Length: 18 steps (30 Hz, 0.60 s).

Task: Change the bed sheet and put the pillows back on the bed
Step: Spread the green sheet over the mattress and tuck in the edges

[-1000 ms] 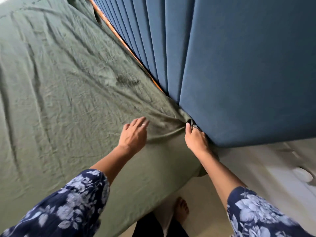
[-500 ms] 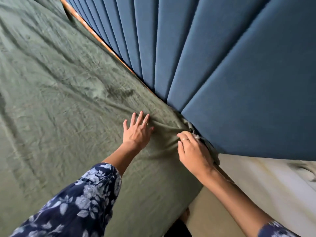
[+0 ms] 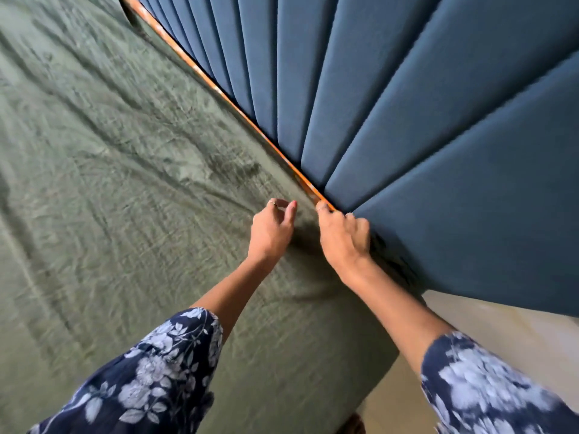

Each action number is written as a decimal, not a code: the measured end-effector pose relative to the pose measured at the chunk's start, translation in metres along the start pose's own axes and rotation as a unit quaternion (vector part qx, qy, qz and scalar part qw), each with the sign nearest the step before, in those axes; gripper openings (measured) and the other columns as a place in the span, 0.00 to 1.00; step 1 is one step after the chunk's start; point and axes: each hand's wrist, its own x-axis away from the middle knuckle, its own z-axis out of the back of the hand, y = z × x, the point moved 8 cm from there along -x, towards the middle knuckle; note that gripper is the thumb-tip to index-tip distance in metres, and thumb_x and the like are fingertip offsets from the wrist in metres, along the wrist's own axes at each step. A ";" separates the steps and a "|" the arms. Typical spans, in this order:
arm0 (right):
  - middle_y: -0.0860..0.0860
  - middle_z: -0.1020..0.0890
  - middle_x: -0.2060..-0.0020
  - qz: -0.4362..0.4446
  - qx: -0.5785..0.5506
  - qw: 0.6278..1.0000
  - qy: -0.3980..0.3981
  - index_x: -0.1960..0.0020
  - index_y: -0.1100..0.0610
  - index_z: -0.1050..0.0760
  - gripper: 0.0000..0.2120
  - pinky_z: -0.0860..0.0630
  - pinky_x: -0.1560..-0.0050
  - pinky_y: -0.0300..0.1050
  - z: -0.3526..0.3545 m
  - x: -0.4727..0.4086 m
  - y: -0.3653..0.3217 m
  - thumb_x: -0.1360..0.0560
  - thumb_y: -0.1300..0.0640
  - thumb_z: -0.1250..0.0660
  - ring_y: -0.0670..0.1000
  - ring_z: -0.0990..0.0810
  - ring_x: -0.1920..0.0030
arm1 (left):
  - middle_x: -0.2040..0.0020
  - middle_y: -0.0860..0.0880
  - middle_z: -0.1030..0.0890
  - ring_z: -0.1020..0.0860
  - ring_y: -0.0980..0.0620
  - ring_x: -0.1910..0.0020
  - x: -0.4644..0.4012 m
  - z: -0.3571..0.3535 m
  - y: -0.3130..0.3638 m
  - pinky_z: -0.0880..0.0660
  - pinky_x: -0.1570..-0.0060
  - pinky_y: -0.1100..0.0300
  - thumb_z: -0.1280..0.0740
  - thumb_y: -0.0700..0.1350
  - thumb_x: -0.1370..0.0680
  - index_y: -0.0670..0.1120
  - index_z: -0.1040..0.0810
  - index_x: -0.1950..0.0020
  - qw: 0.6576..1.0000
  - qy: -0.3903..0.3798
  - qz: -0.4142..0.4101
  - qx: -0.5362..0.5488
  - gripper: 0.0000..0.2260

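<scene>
A green bed sheet (image 3: 131, 189) covers the bed and fills the left and middle of the view. It is wrinkled, with long folds that run toward the headboard. The blue headboard (image 3: 407, 104), made of padded vertical panels, stands along the upper right side of the sheet. Between the sheet and the headboard a thin orange strip (image 3: 219, 89) of the bed is visible.

Both hands are at the corner of the bed next to the headboard. The right hand (image 3: 343, 238) is at the edge of the sheet, just where the sheet meets the headboard. Its fingers are curled down into the gap there, but whether they grip the sheet cannot be told, because the fingertips are hidden. The left hand (image 3: 272, 229) is just beside the right hand, a little farther from the headboard, over the sheet. Its fingers are curled and the thumb comes toward them; whether it pinches the cloth is not clear.

Both arms wear dark blue sleeves (image 3: 150, 380) with white flowers. Below the headboard, to the right of the bed corner, a pale floor (image 3: 517, 333) is seen. No pillow is in view.
</scene>
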 end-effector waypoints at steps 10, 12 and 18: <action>0.55 0.19 0.71 -0.035 -0.108 0.990 0.087 0.38 0.56 0.23 0.24 0.30 0.77 0.43 0.012 0.029 0.005 0.34 0.63 0.30 0.57 0.20 0.74 | 0.60 0.49 0.21 0.22 0.59 0.68 -0.010 -0.033 -0.011 0.24 0.72 0.67 0.34 0.39 0.21 0.47 0.27 0.58 0.919 -0.061 0.212 0.326 0.07; 0.60 0.17 0.58 -0.082 -0.168 0.982 0.022 0.31 0.54 0.30 0.21 0.25 0.64 0.50 0.009 0.009 0.017 0.23 0.60 0.39 0.62 0.17 0.59 | 0.60 0.51 0.21 0.21 0.62 0.70 -0.010 -0.031 -0.010 0.24 0.71 0.67 0.34 0.40 0.21 0.46 0.26 0.52 0.912 -0.088 0.207 0.342 0.03; 0.58 0.19 0.47 -0.139 -0.295 0.941 -0.095 0.45 0.54 0.21 0.14 0.27 0.53 0.48 -0.018 -0.019 0.026 0.21 0.48 0.40 0.60 0.22 0.45 | 0.58 0.52 0.20 0.20 0.61 0.66 -0.013 -0.029 -0.001 0.23 0.63 0.65 0.35 0.40 0.20 0.49 0.25 0.54 0.917 -0.131 0.172 0.334 0.05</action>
